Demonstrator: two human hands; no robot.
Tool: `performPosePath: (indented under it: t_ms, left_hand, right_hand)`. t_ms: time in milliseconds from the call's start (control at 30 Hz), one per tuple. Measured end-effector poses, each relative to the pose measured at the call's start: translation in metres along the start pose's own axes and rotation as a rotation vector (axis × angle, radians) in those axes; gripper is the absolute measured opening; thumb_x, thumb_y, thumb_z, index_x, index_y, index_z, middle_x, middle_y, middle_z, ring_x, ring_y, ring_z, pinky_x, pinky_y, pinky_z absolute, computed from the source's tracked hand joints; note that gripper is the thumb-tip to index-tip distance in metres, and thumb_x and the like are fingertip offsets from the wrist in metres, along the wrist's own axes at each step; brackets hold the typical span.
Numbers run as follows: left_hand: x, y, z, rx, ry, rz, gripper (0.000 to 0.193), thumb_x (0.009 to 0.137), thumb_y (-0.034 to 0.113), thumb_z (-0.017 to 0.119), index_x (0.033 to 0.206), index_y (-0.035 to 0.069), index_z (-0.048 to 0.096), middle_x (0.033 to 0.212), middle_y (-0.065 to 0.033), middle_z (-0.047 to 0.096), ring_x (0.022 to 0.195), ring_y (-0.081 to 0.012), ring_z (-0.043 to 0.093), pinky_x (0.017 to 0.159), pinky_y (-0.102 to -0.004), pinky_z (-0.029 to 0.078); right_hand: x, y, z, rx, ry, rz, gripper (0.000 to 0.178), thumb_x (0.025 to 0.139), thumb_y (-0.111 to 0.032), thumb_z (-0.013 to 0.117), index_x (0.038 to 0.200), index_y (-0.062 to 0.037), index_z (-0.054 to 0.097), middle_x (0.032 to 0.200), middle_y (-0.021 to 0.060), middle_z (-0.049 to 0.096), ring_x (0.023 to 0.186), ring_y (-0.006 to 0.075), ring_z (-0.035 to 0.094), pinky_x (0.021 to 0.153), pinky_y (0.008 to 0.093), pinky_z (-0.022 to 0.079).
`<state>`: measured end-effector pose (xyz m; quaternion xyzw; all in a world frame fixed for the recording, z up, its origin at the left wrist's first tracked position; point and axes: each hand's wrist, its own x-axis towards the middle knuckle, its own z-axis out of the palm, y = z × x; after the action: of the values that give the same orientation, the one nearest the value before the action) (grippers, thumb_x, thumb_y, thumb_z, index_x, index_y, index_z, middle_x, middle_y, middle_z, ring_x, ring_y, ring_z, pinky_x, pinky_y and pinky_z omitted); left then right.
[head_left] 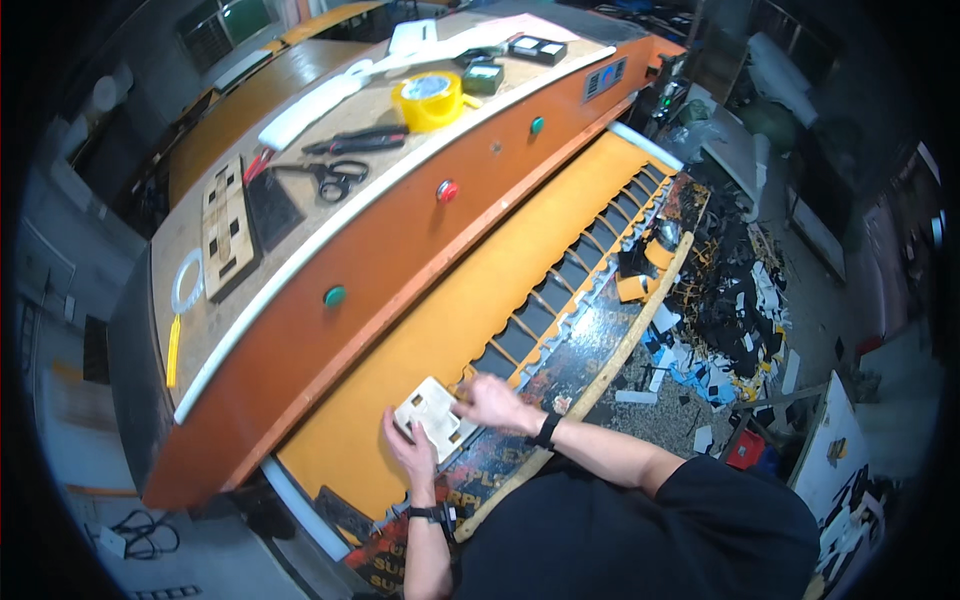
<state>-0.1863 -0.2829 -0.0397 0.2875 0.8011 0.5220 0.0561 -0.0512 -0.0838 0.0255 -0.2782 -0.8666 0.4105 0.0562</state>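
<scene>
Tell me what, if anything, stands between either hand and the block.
Nothing visible does. The left hand is on the block itself; the right hand is at its right edge, contact unclear.

Hidden or blurred near six o'clock
The left hand (410,453) hides part of the pale block (432,402); whether the right hand (492,402) grips anything is too blurred to tell. The lower edge cuts the black shirt (650,540). Toward three o'clock, scraps (740,325) lie too small to identify.

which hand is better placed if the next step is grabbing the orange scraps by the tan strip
Probably the right hand: it is nearer the orange scraps, while the left hand grips the pale block.
</scene>
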Motion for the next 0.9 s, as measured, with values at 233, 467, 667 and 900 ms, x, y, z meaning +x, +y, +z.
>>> performPosePath:
  t_ms: [233, 467, 667, 900]
  left_hand:
    - [0.006, 0.016, 0.008, -0.021, 0.019, -0.049, 0.062, 0.103, 0.004, 0.066, 0.162, -0.005, 0.048, 0.163, -0.0253, 0.056, 0.155, -0.0380, 0.051, 0.133, -0.0481, 0.037]
    - [-0.001, 0.020, 0.003, 0.035, 0.010, -0.041, 0.069, 0.100, 0.009, 0.075, 0.162, -0.003, 0.048, 0.164, -0.0270, 0.055, 0.155, -0.0425, 0.051, 0.130, -0.0521, 0.040]
    - [-0.008, 0.016, 0.002, 0.082, 0.035, 0.049, 0.068, 0.097, 0.009, 0.079, 0.158, -0.004, 0.050, 0.162, -0.0282, 0.055, 0.153, -0.0452, 0.052, 0.130, -0.0539, 0.040]
    - [-0.010, 0.005, 0.001, 0.102, 0.054, 0.078, 0.066, 0.097, 0.010, 0.079, 0.156, -0.003, 0.051, 0.160, -0.0282, 0.058, 0.151, -0.0453, 0.054, 0.129, -0.0543, 0.041]
  right_hand:
    - [-0.003, 0.029, -0.008, -0.063, 0.231, 0.086, 0.041, 0.088, -0.019, 0.085, 0.114, 0.0089, 0.069, 0.110, 0.0340, 0.074, 0.104, 0.0494, 0.074, 0.097, 0.0553, 0.061]
    - [0.008, 0.021, -0.007, -0.217, 0.230, 0.292, 0.061, 0.078, -0.030, 0.097, 0.113, 0.0102, 0.067, 0.105, 0.0338, 0.077, 0.105, 0.0506, 0.077, 0.095, 0.0584, 0.059]
    - [0.010, 0.030, 0.002, -0.269, 0.062, 0.288, 0.051, 0.077, -0.027, 0.090, 0.111, 0.0051, 0.070, 0.109, 0.0262, 0.079, 0.107, 0.0458, 0.077, 0.105, 0.0618, 0.049]
    - [-0.010, 0.033, 0.018, -0.036, 0.227, 0.183, 0.054, 0.080, -0.021, 0.093, 0.124, -0.0020, 0.068, 0.103, 0.0189, 0.074, 0.113, 0.0388, 0.069, 0.106, 0.0574, 0.045]
